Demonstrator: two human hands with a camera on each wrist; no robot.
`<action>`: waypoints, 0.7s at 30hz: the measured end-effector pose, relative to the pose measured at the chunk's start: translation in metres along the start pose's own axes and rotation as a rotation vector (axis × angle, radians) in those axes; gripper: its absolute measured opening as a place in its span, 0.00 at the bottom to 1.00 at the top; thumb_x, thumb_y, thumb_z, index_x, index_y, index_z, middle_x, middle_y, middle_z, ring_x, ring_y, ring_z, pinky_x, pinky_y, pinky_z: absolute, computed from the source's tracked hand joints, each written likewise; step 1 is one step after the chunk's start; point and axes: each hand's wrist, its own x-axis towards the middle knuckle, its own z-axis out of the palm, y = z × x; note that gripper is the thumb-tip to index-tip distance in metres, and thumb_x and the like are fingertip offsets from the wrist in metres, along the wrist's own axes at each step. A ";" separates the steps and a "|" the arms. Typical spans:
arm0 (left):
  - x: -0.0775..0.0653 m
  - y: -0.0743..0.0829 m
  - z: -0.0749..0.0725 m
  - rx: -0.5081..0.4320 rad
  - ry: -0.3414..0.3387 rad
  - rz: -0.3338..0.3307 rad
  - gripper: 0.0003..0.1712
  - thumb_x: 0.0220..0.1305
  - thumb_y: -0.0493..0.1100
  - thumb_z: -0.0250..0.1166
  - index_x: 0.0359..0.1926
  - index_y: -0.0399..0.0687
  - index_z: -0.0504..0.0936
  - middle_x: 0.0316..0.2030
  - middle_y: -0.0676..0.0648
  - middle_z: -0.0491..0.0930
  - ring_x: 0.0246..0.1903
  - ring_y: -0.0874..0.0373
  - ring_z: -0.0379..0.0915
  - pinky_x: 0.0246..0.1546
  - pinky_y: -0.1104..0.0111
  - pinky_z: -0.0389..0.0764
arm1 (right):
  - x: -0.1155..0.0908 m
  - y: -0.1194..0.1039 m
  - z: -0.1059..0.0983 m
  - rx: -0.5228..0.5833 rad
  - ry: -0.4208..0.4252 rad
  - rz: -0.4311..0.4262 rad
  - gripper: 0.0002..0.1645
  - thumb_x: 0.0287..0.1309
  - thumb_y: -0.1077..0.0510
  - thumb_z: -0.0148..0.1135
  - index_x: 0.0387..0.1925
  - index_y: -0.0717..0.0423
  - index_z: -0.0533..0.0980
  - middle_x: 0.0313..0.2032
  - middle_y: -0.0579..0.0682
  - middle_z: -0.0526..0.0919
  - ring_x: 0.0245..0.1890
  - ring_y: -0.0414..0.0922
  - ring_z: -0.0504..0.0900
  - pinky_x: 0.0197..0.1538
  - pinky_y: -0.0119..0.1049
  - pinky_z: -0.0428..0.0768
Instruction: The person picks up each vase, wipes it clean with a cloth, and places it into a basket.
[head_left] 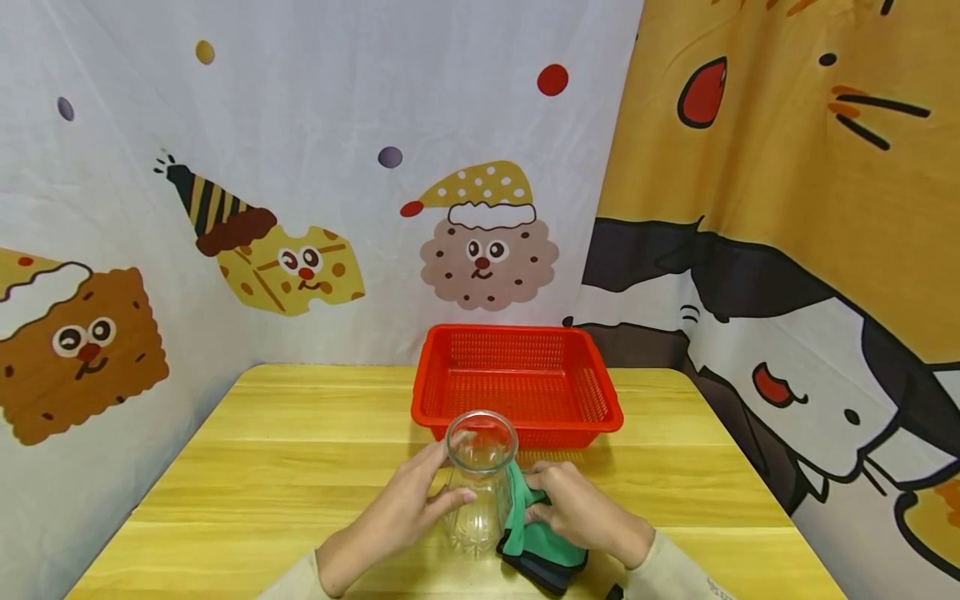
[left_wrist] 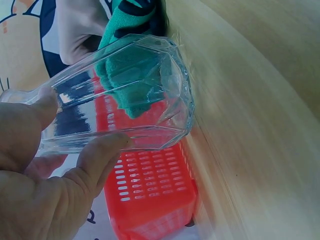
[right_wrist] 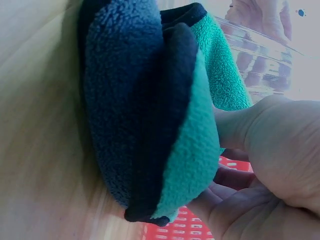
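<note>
A tall clear glass vase (head_left: 477, 529) with a thick round rim stands on the table at the near middle. My left hand (head_left: 405, 504) grips it from the left; the thumb lies across the near side, and the left wrist view shows fingers around its faceted body. My right hand (head_left: 581, 512) pinches a green-and-dark fleecy cloth (head_left: 555, 546) to the right of the vase. Part of the cloth lies along the vase's right side, while its dark edge hangs down to the table. Some right fingertips are hidden by the cloth.
A red perforated plastic basket (head_left: 558, 433) stands just behind the vase. Around it spreads the light wooden table (head_left: 300, 442). Behind and at the sides hang cartoon-printed curtains (head_left: 315, 125). A small black object (head_left: 615, 592) shows by the right sleeve.
</note>
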 end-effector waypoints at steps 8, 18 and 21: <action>0.000 0.000 0.000 -0.002 -0.004 -0.001 0.38 0.82 0.51 0.74 0.85 0.53 0.73 0.66 0.47 0.90 0.63 0.48 0.92 0.68 0.45 0.94 | -0.003 -0.001 0.000 0.048 0.028 0.018 0.13 0.69 0.59 0.83 0.52 0.42 0.93 0.46 0.39 0.91 0.48 0.29 0.85 0.47 0.26 0.88; -0.001 0.001 0.000 -0.021 -0.017 -0.026 0.39 0.82 0.49 0.75 0.86 0.52 0.72 0.68 0.46 0.89 0.64 0.46 0.91 0.66 0.44 0.95 | -0.005 0.003 0.002 0.084 0.073 0.001 0.15 0.68 0.59 0.83 0.55 0.44 0.94 0.46 0.39 0.93 0.49 0.30 0.89 0.50 0.27 0.91; -0.001 0.002 0.000 -0.021 -0.017 -0.034 0.40 0.81 0.47 0.76 0.86 0.51 0.72 0.68 0.44 0.89 0.64 0.45 0.91 0.65 0.44 0.95 | -0.005 0.004 0.003 0.095 0.095 -0.008 0.17 0.69 0.59 0.83 0.56 0.44 0.94 0.46 0.38 0.93 0.49 0.31 0.90 0.51 0.29 0.92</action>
